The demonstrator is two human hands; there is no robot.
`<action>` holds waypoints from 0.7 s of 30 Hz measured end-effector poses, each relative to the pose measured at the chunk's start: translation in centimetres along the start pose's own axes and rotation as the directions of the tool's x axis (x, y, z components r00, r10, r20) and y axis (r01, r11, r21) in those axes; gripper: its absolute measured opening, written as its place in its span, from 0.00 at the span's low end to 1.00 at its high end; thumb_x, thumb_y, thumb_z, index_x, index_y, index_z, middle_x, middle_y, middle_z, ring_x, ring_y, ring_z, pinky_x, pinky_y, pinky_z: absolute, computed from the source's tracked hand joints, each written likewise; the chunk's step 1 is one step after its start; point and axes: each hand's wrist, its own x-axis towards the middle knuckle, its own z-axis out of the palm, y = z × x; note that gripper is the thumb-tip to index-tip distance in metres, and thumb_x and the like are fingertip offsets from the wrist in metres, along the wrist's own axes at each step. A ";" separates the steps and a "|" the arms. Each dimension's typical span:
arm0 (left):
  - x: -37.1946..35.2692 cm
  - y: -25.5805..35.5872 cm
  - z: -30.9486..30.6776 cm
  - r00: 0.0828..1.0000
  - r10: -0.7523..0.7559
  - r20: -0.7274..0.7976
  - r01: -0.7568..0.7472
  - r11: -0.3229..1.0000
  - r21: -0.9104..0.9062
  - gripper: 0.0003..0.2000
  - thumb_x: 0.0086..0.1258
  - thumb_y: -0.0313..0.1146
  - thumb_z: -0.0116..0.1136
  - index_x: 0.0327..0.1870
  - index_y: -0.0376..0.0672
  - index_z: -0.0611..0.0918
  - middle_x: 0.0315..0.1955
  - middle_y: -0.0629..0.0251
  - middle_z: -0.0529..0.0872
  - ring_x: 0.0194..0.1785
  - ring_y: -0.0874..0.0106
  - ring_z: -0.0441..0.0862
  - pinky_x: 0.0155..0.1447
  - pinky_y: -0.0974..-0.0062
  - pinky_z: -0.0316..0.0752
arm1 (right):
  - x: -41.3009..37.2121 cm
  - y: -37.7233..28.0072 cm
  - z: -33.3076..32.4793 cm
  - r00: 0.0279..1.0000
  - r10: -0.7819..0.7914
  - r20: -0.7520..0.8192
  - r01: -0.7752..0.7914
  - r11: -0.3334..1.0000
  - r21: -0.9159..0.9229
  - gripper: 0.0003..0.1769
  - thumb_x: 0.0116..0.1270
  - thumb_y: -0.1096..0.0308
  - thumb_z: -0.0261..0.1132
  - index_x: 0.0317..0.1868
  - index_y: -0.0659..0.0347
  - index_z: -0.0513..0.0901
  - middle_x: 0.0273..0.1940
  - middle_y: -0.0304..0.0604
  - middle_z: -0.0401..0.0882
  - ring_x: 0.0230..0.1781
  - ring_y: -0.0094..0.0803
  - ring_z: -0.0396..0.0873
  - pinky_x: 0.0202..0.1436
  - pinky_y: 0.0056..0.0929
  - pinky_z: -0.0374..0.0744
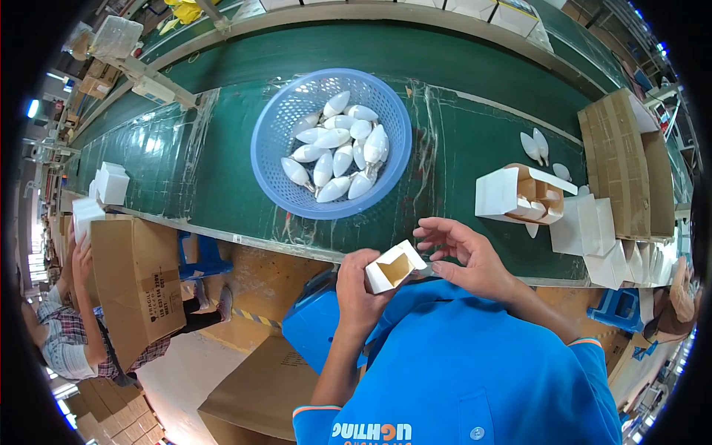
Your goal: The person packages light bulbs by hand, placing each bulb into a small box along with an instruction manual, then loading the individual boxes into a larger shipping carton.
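My left hand (357,293) is closed around a small white carton (381,277), whose open top shows a brown inside. Just right of it, my right hand (469,256) has its fingers spread, the thumb close to the carton's flap. Beyond both hands, a blue plastic basket (331,211) on the green bench holds many white candle-shaped bulbs (333,139). To the right stands a larger white box (495,194) lying open, with cardboard dividers and small white cartons inside.
Loose bulbs (540,146) and flat white cartons (582,228) lie at the right of the green bench (460,148), beside a tall brown cardboard box (615,163). At left, another person (81,319) handles a white box over a brown carton (141,289). A blue stool (204,256) stands below.
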 end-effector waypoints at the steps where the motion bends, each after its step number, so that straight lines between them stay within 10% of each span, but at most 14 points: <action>1: 0.2 0.1 0.4 1.000 -0.006 0.002 0.006 1.000 -0.005 0.26 0.43 0.29 0.76 0.44 0.41 0.74 0.40 0.61 0.78 0.42 0.67 0.78 0.45 0.72 0.73 | -0.4 -0.1 -0.1 1.000 0.001 0.008 -0.001 0.999 0.038 0.31 0.57 0.77 0.60 0.63 0.60 0.65 0.57 0.43 0.70 0.55 0.29 0.71 0.56 0.27 0.72; 8: 0.7 2.4 4.0 0.982 0.180 -0.054 -0.186 0.975 -0.120 0.27 0.40 0.29 0.76 0.43 0.41 0.73 0.43 0.59 0.78 0.45 0.65 0.77 0.47 0.72 0.73 | -3.9 -1.8 -3.2 0.988 -0.153 -0.026 0.153 0.988 0.013 0.28 0.58 0.82 0.54 0.61 0.61 0.68 0.56 0.45 0.71 0.54 0.31 0.72 0.54 0.28 0.72; 14: 0.8 4.9 6.4 0.961 0.249 0.122 -0.221 0.953 -0.206 0.27 0.40 0.24 0.72 0.45 0.41 0.73 0.43 0.57 0.79 0.47 0.60 0.78 0.50 0.70 0.72 | -6.5 -4.4 -7.1 0.816 -0.533 0.221 0.569 0.679 -0.464 0.27 0.43 0.87 0.60 0.46 0.56 0.81 0.56 0.50 0.70 0.52 0.45 0.70 0.52 0.34 0.74; 21: 3.1 10.6 7.2 0.741 0.175 0.648 0.018 0.960 -0.280 0.25 0.42 0.30 0.73 0.46 0.40 0.78 0.41 0.60 0.80 0.45 0.61 0.77 0.48 0.68 0.71 | -10.4 -5.9 -10.9 0.813 -0.274 0.513 0.560 0.606 -0.565 0.16 0.52 0.74 0.60 0.45 0.57 0.77 0.47 0.43 0.73 0.49 0.42 0.71 0.51 0.33 0.71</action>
